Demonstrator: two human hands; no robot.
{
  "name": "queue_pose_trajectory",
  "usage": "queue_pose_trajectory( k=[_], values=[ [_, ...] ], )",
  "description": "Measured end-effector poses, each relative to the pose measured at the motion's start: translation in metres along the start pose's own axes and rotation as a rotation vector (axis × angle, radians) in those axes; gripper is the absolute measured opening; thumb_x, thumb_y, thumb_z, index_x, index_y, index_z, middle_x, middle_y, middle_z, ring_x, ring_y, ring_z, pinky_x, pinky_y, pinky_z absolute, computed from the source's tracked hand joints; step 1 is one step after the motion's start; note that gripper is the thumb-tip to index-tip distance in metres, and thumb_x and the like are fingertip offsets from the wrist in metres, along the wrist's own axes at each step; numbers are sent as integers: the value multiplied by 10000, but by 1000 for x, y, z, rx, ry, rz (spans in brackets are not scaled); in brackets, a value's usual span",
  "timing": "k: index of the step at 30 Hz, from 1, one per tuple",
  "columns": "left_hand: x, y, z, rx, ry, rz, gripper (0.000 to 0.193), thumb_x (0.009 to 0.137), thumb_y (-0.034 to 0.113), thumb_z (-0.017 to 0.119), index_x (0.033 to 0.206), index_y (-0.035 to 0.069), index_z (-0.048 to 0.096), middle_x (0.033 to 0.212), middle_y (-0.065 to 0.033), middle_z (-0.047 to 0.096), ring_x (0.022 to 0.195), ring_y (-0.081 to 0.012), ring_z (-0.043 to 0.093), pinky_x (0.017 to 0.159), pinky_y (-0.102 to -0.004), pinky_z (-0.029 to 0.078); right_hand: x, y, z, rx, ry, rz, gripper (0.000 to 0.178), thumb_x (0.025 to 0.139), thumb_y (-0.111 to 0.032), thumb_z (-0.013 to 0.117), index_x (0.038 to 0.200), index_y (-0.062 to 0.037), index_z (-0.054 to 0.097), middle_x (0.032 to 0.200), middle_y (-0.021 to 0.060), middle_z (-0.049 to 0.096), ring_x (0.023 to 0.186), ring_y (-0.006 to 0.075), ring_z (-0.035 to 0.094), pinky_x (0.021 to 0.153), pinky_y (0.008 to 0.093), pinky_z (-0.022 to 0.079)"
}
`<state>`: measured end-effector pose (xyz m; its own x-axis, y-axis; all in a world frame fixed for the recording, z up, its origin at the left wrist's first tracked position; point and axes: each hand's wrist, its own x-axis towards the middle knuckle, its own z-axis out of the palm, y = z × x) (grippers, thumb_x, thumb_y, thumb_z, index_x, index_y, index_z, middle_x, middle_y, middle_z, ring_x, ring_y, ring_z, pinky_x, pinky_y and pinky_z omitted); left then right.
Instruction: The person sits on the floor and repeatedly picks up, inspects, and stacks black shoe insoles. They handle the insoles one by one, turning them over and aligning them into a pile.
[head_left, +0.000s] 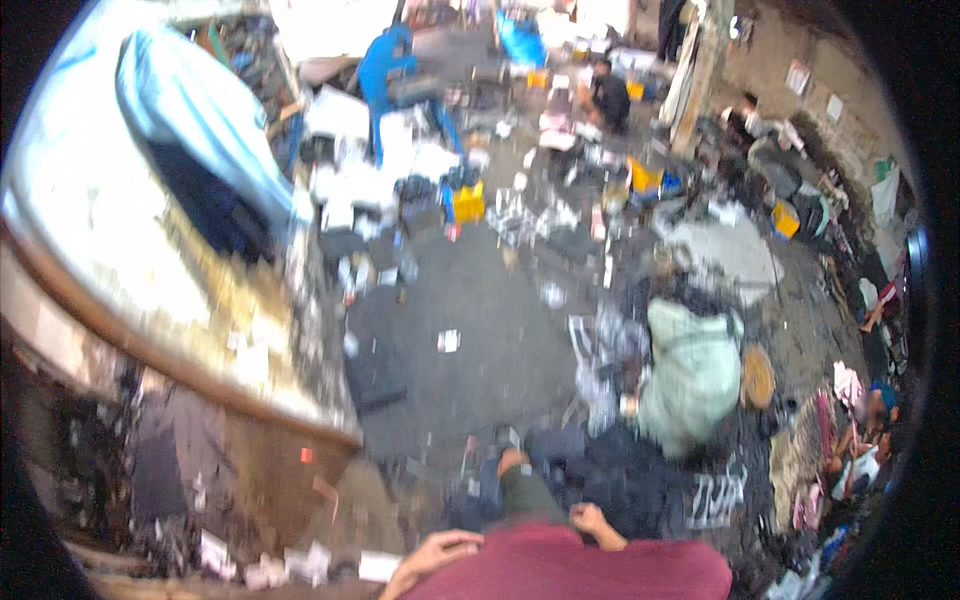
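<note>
My left hand [437, 552] is beside the maroon shirt at the lower edge, its fingers stretched out loosely with nothing seen in them. On the shirt's other side is my right hand [597, 524], small and blurred. Its fingers look bent, and whether they hold anything is unclear. Between and ahead of the hands, a leg in dark trousers [527, 492] reaches onto the littered floor. Neither hand touches any of the things around. A pale green bulging sack [692, 378] stands ahead on the right, with clear plastic [607, 350] beside it.
A dark flat mat [470, 320] lies ahead. On the left stands a worn wooden-edged table [200, 375] with light blue cloth [190, 100]. A round tan disc [758, 377] is by the sack. Farther off are a person in blue [385, 85], a crouching person [608, 98] and scattered scraps.
</note>
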<state>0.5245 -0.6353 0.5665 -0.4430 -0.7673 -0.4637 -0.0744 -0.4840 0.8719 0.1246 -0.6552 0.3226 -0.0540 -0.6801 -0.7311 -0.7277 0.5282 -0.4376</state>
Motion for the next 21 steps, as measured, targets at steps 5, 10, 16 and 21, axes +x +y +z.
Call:
queue_pose_trajectory(
  k=[5,10,16,21],
  values=[
    [157,103,-59,117,-312,-112,313,980,202,644,1267,81,667,1152,-33,698,1043,-117,605,937,-291,476,155,-154,-131,602,299,-77,373,887,-128,684,1244,-27,642,1023,101,728,791,138,678,680,292,547],
    [274,196,-102,410,-292,23,256,932,259,697,1131,103,736,936,-64,753,817,-98,649,749,-279,525,157,-328,-250,798,114,-86,350,925,-147,658,1258,-43,637,948,62,728,770,112,661,643,266,511],
    [436,287,-205,106,-456,-177,336,976,285,650,1245,85,680,1100,-34,720,1014,-98,634,862,-264,494,259,-442,-330,348,251,-291,372,862,-258,715,1202,-108,697,982,116,746,911,170,707,832,308,545],
    [582,342,-316,298,-178,16,422,950,292,680,1305,68,629,1150,-55,704,1076,-124,619,939,-305,497,390,-416,-357,733,450,-165,345,890,-122,695,1227,-52,664,960,70,726,796,113,661,717,260,533]
  ],
)
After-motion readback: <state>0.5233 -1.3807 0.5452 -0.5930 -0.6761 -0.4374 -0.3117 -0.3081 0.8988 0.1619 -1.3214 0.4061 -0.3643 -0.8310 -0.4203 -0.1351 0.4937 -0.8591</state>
